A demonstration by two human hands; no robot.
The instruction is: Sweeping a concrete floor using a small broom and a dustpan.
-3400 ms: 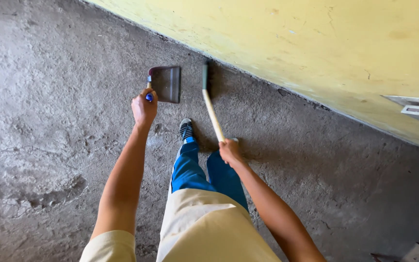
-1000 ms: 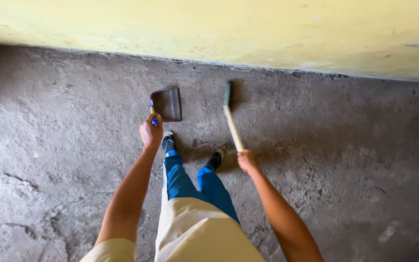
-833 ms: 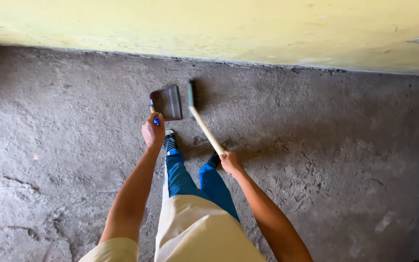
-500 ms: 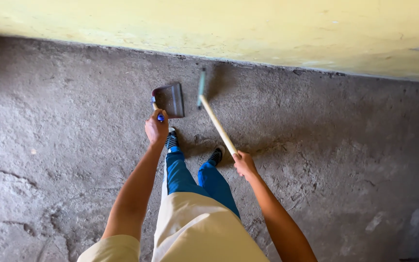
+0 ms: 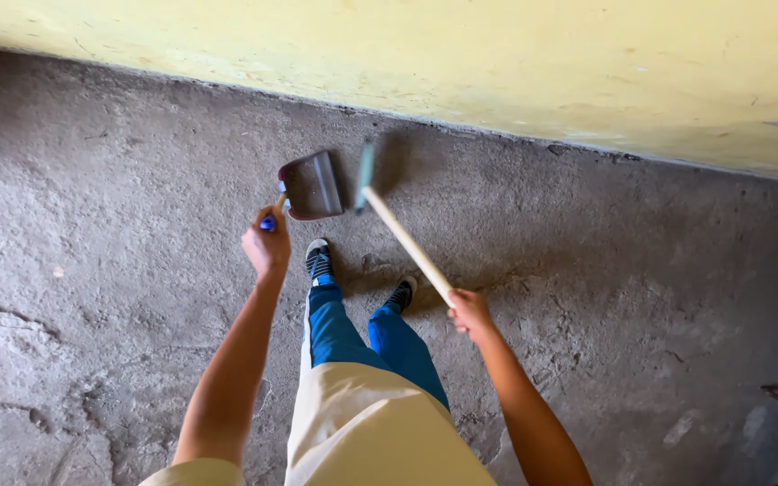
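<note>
The left hand (image 5: 266, 245) grips the dustpan (image 5: 313, 184) handle, pan on the floor (image 5: 119, 270) near the yellow wall (image 5: 497, 63). The right hand (image 5: 470, 312) grips the broom (image 5: 404, 238), whose head sits just beside the pan; short strokes toward a flat pan lip would work best.

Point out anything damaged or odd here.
The concrete floor is cracked and pitted, worst at lower left. The dustpan in the left hand and the broom in the right hand look intact.

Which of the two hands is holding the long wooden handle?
The right hand has the broom, closed on the top end of its pale wooden stick. The left hand holds the dustpan by its short handle instead.
</note>
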